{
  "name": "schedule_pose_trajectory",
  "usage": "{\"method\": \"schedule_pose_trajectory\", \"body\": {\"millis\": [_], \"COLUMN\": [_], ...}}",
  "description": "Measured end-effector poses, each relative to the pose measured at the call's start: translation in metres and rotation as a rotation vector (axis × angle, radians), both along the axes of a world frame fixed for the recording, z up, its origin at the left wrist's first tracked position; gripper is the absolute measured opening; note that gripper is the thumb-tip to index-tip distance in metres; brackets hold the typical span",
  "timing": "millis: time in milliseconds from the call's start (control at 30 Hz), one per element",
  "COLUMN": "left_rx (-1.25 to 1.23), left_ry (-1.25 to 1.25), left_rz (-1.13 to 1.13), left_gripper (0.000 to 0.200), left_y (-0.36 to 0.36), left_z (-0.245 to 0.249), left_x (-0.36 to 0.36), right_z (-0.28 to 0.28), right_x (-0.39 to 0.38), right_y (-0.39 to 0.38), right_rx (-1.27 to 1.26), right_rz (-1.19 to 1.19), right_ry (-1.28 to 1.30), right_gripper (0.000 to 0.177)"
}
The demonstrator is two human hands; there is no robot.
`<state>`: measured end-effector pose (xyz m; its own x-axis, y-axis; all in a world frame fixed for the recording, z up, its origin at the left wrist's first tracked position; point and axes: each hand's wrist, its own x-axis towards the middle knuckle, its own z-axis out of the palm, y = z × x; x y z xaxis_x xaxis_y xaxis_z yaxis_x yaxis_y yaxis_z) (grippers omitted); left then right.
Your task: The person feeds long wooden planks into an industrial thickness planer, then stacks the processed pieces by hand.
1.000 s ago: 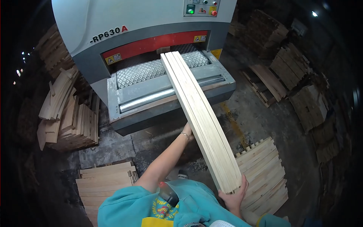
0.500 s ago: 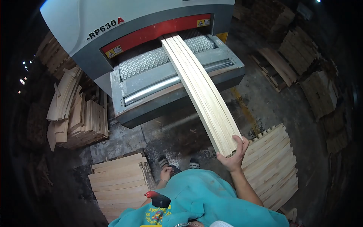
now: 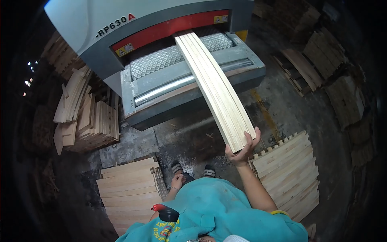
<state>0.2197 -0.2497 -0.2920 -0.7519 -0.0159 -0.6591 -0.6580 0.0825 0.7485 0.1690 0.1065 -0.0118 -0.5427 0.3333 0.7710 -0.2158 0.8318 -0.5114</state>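
We're in a woodworking shop here: a big grey RP630A machine [image 3: 121, 16], its diamond-patterned feed belt [image 3: 157, 64] carrying a bundle of slats [image 3: 213, 84], stacks of cut slats [image 3: 92, 125] around us on the dusty concrete floor [image 3: 189, 137], more timber piles [image 3: 322, 52] in the gloom.

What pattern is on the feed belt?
Grey diamond grid on the feed belt under the slats; head view shows it best.

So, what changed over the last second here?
The left hand let go of the slats and dropped to the person's side. The slats slid further into the machine, pushed at their near end by the right hand. That grip and the floor stacks stayed.
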Motion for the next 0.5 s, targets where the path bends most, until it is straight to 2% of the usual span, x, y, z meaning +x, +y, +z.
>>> {"method": "schedule_pose_trajectory", "body": {"millis": [167, 400, 500], "left_rx": [0.051, -0.116, -0.068], "left_ry": [0.052, 0.032, 0.051], "left_rz": [0.032, 0.005, 0.002], "left_gripper": [0.02, 0.021, 0.018], "left_y": [-0.006, 0.006, 0.0], "left_z": [-0.015, 0.004, -0.016], "left_x": [0.008, 0.011, 0.014], "right_z": [0.0, 0.001, 0.003], "right_x": [-0.023, -0.044, -0.051], "right_y": [0.014, 0.015, 0.013], "right_rx": [0.03, 0.023, 0.061], "right_rz": [0.02, -0.013, -0.048], "right_ry": [0.122, 0.102, 0.098], "right_gripper": [0.076, 0.059, 0.055]}}
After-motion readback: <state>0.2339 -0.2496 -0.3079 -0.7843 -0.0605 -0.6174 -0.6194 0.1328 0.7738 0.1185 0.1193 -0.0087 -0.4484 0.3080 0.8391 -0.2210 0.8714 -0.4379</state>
